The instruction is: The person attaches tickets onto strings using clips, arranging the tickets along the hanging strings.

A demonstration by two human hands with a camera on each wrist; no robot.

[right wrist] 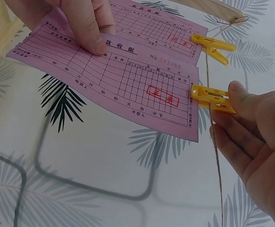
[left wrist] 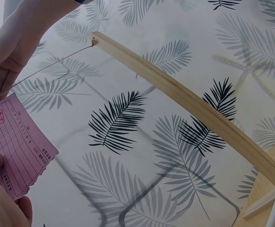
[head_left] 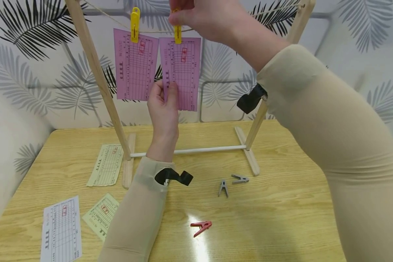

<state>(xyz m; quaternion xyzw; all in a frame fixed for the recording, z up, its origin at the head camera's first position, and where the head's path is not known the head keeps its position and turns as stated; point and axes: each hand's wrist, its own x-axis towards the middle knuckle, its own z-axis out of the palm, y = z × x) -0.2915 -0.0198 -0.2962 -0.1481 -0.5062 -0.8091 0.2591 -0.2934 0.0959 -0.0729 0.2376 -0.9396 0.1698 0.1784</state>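
My right hand [head_left: 207, 18], top centre of head view, pinches yellow clip [head_left: 178, 35] by its upper end, thumb against fingers. Clip lies across string [head_left: 152, 32] and over top edge of right pink slip [head_left: 187, 74]; slip is just below this grip. My left hand [head_left: 165, 112] pinches same slip near lower left edge, thumb on front. Left pink slip [head_left: 134, 69] hangs beside, under other yellow clip [head_left: 135, 25].
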